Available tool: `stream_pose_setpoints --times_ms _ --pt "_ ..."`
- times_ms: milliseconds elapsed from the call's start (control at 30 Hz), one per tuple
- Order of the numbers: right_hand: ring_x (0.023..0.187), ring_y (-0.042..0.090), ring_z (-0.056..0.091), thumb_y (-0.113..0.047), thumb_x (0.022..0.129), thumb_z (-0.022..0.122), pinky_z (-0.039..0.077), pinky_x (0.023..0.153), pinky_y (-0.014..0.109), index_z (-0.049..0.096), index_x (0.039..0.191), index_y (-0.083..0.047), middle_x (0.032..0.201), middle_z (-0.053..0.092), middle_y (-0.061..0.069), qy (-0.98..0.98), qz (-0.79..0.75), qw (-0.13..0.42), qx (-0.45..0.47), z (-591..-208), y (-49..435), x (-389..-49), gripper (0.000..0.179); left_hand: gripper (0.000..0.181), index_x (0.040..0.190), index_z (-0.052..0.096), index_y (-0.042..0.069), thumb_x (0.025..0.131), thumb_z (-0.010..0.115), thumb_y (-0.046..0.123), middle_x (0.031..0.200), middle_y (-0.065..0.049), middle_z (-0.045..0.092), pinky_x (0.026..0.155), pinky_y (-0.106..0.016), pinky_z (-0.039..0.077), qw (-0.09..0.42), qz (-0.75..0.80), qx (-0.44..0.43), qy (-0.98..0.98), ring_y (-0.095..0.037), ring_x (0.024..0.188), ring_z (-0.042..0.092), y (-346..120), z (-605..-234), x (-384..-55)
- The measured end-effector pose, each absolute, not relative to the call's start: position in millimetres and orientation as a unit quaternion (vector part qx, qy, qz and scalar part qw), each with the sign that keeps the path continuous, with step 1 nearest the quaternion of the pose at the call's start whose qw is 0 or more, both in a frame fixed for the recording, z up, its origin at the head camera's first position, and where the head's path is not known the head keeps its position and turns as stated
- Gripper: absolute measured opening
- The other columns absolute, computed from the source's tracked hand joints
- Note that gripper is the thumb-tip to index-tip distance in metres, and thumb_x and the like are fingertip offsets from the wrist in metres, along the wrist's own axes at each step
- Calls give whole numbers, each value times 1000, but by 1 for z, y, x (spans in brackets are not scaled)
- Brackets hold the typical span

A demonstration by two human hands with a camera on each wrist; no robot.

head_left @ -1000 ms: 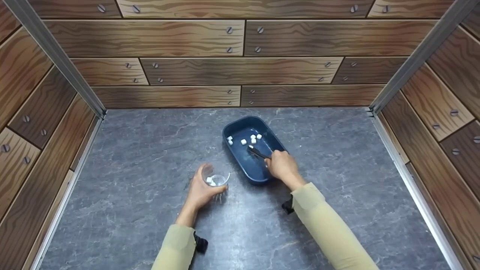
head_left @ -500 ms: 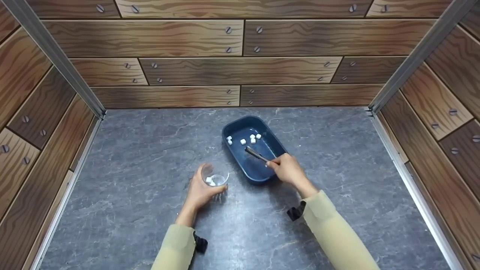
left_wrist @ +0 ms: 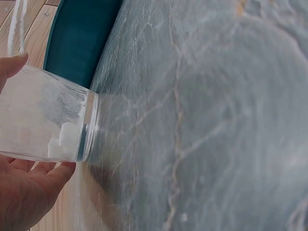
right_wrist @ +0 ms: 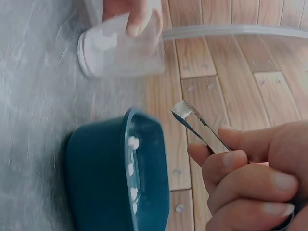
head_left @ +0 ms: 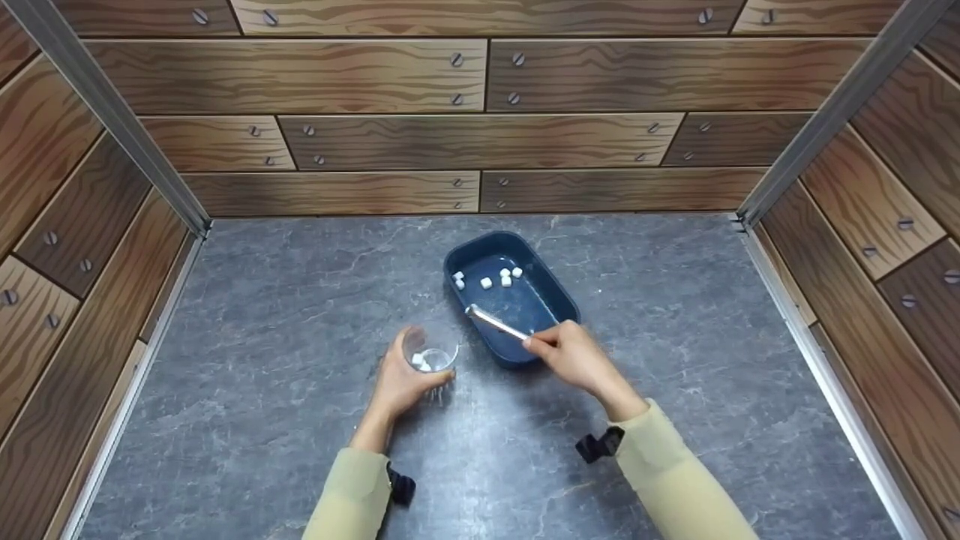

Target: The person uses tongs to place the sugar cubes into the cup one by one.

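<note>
My left hand [head_left: 399, 381] grips a clear cup [head_left: 442, 360], thumb on one side and fingers on the other. It stands on the tabletop with a few white cubes [left_wrist: 69, 134] at its bottom. My right hand [head_left: 576, 356] pinches small metal tongs [head_left: 499, 324], held over the near left side of a dark blue bin [head_left: 536, 301]. Between the serrated tips, in the right wrist view, sits one white cube [right_wrist: 182, 109]. Several more white cubes [head_left: 506, 282] lie in the far half of the bin.
The grey marbled tabletop [head_left: 300, 300] is enclosed by wood-patterned walls [head_left: 480, 142] at the back and both sides. Metal rails [head_left: 810, 322] run along the side edges. The bin stands just right of and beyond the cup.
My right hand has drawn the tongs up from among the cubes and back toward me, their tips swinging left toward the cup. My left hand and the cup have stayed put.
</note>
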State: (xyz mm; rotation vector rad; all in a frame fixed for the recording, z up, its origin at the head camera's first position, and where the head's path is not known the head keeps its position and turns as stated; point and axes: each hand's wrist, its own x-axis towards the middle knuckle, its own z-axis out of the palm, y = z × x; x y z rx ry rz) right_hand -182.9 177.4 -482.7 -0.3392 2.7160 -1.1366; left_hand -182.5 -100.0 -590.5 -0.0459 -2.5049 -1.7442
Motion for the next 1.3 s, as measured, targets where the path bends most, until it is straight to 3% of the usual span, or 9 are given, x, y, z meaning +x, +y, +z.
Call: stream_pose_setpoints --times_ms 133,500,800,1000,1200,1300 --pt "45 7 30 -21 94 66 23 42 23 72 71 -17 51 33 -10 910 -380 82 -142 -479 170 -176 24 94 136 45 -6 59 93 20 131 -21 58 106 -42 39 45 -573 -17 -818 -33 119 56 -100 -590 -183" --pt "46 7 32 -22 95 65 27 45 23 74 76 -17 52 37 -10 903 -374 91 -190 -479 150 -168 21 94 136 46 -5 59 93 23 130 -21 59 105 -42 40 46 -564 -11 -824 -33 118 56 -100 -589 -183" --pt "44 8 31 -27 96 64 26 43 24 72 80 -18 52 39 -9 912 -371 78 -158 -478 150 -173 20 94 135 46 -6 59 93 22 129 -22 59 104 -41 41 46 -568 -12 -822 -34 118 57 -100 -589 -184" --pt "42 9 33 -28 96 64 28 42 25 73 90 -8 53 44 -6 920 -363 60 -134 -483 158 -180 23 94 135 46 -5 58 93 21 128 -22 59 104 -42 41 49 -565 -10 -824 -34 117 57 -100 -590 -184" --pt "54 13 49 -31 95 64 42 51 30 71 111 -1 73 62 2 953 -291 34 -75 -495 169 -192 34 97 138 45 -5 58 93 25 131 -21 58 104 -43 41 48 -557 -8 -829 -33 117 57 -100 -590 -182" --pt "55 16 51 -31 97 62 43 51 32 70 112 0 76 63 5 961 -268 43 -54 -500 173 -199 35 98 138 45 -4 58 94 26 131 -20 59 104 -43 41 49 -553 -6 -832 -32 117 57 -100 -589 -181"
